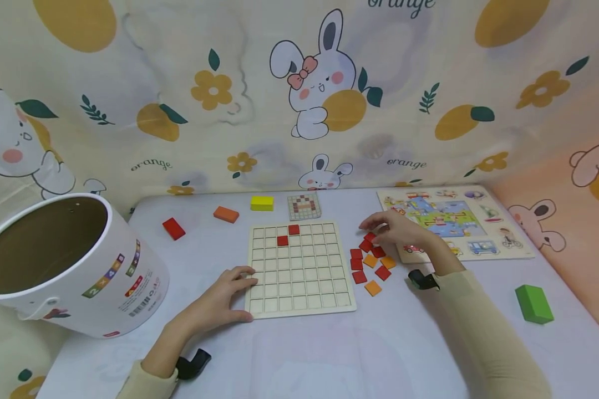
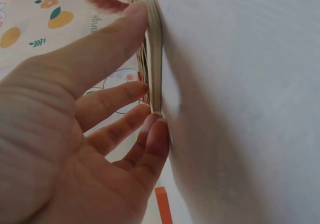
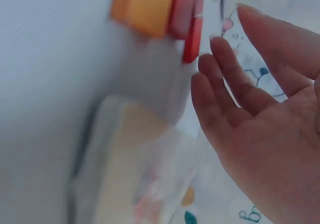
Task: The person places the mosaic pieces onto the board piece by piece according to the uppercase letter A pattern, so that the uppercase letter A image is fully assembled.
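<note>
A wooden grid board [image 1: 299, 282] lies flat on the white table, with two red square tiles [image 1: 282, 241] in its upper cells. My left hand [image 1: 219, 302] rests against the board's left edge; the left wrist view shows its thumb and fingertips touching the rim. Right of the board, several loose red tiles [image 1: 356, 264] and orange tiles [image 1: 372, 288] lie in a loose cluster. Over the far end of that cluster hovers my right hand [image 1: 404, 230]. In the right wrist view its fingers [image 3: 250, 96] are extended, with nothing between thumb and fingertips.
Behind the board lies a small pattern card [image 1: 304, 206]. Yellow [image 1: 262, 203], orange [image 1: 226, 214] and red [image 1: 173, 228] blocks are spread along the back left. A white bucket [image 1: 145, 277] stands at left. A picture puzzle [image 1: 504, 252] and a green block [image 1: 534, 303] occupy the right side.
</note>
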A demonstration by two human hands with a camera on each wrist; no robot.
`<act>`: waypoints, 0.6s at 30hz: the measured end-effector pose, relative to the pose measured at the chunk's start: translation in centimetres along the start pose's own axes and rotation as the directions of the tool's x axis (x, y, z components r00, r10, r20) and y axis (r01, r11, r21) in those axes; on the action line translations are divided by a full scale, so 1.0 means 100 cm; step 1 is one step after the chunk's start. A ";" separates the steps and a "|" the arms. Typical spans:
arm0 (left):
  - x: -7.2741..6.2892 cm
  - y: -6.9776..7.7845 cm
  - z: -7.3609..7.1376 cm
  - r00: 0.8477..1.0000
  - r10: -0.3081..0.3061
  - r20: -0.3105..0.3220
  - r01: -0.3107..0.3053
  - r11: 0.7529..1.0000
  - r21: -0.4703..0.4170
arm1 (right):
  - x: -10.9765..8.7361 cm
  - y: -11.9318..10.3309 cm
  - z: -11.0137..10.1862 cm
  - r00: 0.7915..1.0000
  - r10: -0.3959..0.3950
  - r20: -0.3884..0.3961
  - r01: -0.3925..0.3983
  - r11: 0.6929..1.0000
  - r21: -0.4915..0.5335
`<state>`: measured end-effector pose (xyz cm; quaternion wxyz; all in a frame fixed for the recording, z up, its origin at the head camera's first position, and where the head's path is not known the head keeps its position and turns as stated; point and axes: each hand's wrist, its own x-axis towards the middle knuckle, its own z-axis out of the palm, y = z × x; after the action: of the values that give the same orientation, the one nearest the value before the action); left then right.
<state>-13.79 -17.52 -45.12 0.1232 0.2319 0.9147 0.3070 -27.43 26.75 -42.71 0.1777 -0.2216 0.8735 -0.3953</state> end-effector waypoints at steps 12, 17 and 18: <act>-0.001 -0.001 -0.001 1.000 -0.006 0.010 0.006 1.000 -0.004 | -0.003 0.010 0.008 1.000 -0.005 -0.003 0.005 1.000 0.002; -0.001 0.000 -0.001 1.000 0.003 0.005 -0.003 1.000 -0.004 | -0.002 0.009 0.011 1.000 0.010 -0.024 -0.012 0.998 -0.054; -0.001 0.000 -0.001 1.000 0.005 0.003 -0.005 1.000 -0.006 | -0.001 0.009 0.011 0.999 0.014 -0.030 -0.016 0.997 -0.070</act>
<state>-13.74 -17.68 -45.05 0.1246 0.2342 0.9131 0.3098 -27.03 26.65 -44.11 0.1600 -0.2154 0.8909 -0.3664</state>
